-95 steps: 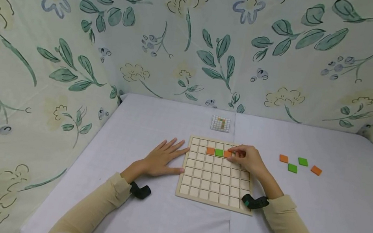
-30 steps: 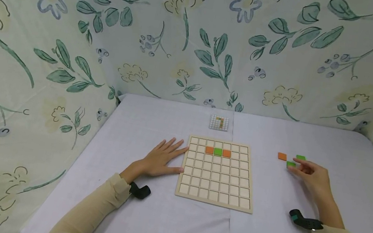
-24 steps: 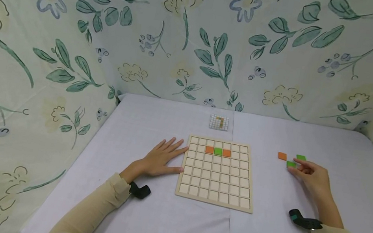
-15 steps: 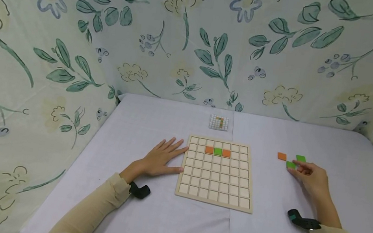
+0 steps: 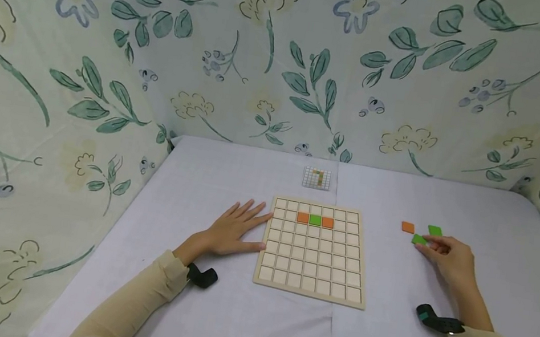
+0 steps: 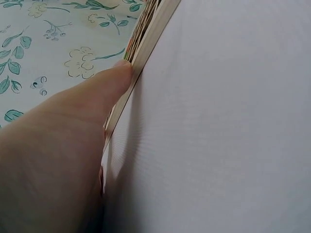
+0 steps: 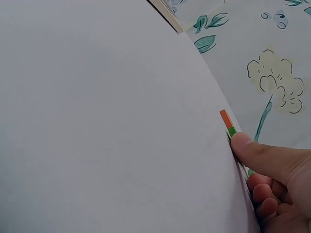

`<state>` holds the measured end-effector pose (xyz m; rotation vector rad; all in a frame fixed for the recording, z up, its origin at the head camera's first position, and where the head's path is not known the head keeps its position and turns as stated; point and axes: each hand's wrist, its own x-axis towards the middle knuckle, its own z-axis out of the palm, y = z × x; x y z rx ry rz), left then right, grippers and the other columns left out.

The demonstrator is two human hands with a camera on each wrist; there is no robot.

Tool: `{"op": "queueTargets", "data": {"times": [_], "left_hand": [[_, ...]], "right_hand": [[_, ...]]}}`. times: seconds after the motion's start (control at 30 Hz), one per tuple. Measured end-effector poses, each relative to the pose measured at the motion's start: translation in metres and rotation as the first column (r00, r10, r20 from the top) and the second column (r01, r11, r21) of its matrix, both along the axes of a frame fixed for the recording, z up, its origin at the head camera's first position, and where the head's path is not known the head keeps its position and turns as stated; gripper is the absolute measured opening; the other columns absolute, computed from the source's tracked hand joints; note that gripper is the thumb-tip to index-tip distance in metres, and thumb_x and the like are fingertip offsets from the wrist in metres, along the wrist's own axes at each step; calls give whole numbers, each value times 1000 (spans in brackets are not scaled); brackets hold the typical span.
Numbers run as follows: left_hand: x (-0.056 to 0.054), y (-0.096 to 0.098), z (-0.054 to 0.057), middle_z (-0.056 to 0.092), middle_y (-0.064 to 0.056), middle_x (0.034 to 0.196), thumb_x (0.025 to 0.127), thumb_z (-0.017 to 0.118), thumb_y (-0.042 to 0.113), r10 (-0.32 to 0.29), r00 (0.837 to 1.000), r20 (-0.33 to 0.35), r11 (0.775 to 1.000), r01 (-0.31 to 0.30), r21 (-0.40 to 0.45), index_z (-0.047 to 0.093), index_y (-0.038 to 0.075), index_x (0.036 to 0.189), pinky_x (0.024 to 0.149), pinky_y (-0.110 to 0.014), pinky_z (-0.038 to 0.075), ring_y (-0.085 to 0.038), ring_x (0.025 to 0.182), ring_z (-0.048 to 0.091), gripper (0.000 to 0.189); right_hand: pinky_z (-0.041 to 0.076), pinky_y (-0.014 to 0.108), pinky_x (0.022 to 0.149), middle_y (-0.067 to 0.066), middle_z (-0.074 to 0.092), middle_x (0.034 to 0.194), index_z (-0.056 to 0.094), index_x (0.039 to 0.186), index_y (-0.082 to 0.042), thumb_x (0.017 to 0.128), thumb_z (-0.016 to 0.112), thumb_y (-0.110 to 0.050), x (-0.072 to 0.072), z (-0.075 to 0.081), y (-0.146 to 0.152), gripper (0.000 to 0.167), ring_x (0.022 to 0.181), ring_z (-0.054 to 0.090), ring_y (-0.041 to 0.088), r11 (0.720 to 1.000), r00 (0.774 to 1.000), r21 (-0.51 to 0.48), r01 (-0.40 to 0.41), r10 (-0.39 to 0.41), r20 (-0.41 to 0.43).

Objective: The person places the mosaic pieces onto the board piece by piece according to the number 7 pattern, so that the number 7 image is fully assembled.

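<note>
In the head view, a square wooden grid board (image 5: 306,294) lies on the table. One row holds an orange tile (image 5: 303,217), a green tile (image 5: 315,220) and another orange tile (image 5: 327,222). My left hand (image 5: 234,231) rests flat with fingers spread, thumb and fingertips touching the board's left edge. To the right of the board, my right hand (image 5: 455,266) pinches a loose green tile (image 5: 418,239) between thumb and fingers, at or just above the cloth. Beside it lie a loose orange tile (image 5: 408,227) and a second green tile (image 5: 434,230).
A small card (image 5: 317,178) with a coloured grid pattern lies behind the board. White cloth (image 5: 277,336) covers the table. Floral fabric (image 5: 262,75) hangs at the back and sides. Each wrist carries a black camera mount (image 5: 203,277).
My right hand has let go of the orange tile on the board and moved right to the loose tiles. It now pinches a green one, shifted slightly left. My left hand stays put.
</note>
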<state>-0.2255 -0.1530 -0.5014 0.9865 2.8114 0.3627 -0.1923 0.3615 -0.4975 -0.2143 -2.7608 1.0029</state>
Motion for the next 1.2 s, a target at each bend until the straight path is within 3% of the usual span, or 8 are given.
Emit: {"op": "queueTargets", "data": {"times": [0.3,0.53,0.8,1.2], "left_hand": [[-1,0,-1,2,2,167,91,34,80,-2,1000,-5,1000,2,-8,13,34,161,119,-49,-5,-24,152,-7,86],[-2,1,1,2,1,167,91,33,80,-3,1000,-4,1000,3,-9,12,34,161,119,-50,-4,-25,152,-6,86],[-1,1,2,4,0,167,92,35,79,-5,1000,-7,1000,5,2,14,32,161,119,-51,-2,-27,152,-4,86],[-1,2,2,2,1,167,92,36,78,2,1000,8,1000,-2,-2,13,33,161,119,-50,-4,-26,152,-6,85]], "right_hand": [[37,20,55,14,57,90,66,117,11,93,73,-25,3,8,-1,43,77,44,19,1000,1000,-22,0,0,10],[39,18,55,14,58,91,68,117,8,92,75,-24,3,20,-5,41,77,44,15,998,998,-41,-47,46,-34],[40,15,55,15,59,90,69,114,9,90,77,-17,3,35,-24,36,75,46,14,995,995,-49,-82,79,-66],[40,18,56,13,59,89,71,111,6,87,80,-21,-1,45,-54,37,75,47,17,982,984,-93,-163,154,-93]]}}
